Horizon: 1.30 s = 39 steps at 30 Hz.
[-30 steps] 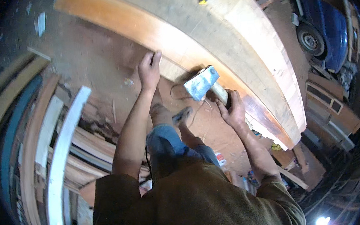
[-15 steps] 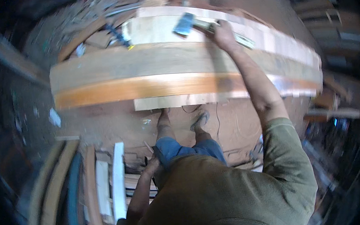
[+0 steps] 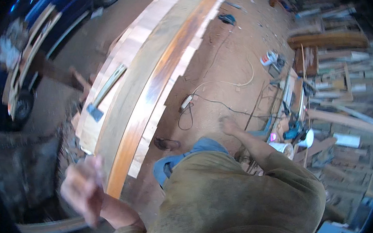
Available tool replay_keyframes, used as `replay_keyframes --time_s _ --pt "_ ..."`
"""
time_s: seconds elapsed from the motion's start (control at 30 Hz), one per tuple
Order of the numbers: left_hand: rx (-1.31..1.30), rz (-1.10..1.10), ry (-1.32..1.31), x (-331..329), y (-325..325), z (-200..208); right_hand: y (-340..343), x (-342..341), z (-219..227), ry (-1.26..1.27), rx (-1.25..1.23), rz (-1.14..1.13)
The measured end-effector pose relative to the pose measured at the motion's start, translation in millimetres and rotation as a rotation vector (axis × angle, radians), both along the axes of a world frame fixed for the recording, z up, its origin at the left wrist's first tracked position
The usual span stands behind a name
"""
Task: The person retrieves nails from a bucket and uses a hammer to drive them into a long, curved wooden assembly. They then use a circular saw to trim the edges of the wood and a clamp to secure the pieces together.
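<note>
The left hand is near the worktop's lower end, the right hand right of it; both blurred, open or closed I cannot tell. A blue-headed tool lies on it.

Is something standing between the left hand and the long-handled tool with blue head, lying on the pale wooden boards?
Nothing visible stands between the blurred left hand and the blue-headed tool; only the surface of the pale wooden boards shows there.

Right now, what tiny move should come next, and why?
Maybe a careful step around the looped cord: it lies on the floor close to one foot, so it might trip someone. The blue-headed tool rests on the pale boards, away from the left hand and right hand, so neither seems busy with it.
</note>
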State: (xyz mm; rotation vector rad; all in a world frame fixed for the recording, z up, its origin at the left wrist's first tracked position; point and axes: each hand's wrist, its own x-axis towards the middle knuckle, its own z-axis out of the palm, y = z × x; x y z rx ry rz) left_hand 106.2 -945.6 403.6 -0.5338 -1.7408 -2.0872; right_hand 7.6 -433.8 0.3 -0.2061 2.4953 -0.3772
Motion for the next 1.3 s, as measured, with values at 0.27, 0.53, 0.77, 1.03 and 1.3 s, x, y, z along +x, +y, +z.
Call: replay_keyframes --time_s 0.27,0.53,0.77,1.03,1.3 --pt "0.047 -1.323 0.524 -58.3 275.3 118.1 193.7 121.2 -24.9 0.211 -0.051 -0.681" --pt "0.17 -1.774 0.577 -129.1 437.8 116.7 205.5 215.6 8.7 0.107 -0.291 -1.116" --pt "0.174 -0.584 -0.153 -256.6 498.7 -1.5 258.7 191.5 -28.9 0.251 -0.322 -1.155" --pt "0.83 -1.223 0.015 -271.6 526.6 29.5 365.6 95.1 69.7 0.338 -0.332 -1.296" --pt "0.475 -1.972 0.468 -341.9 653.9 51.6 572.5 -5.2 76.3 0.484 -0.218 -1.277"
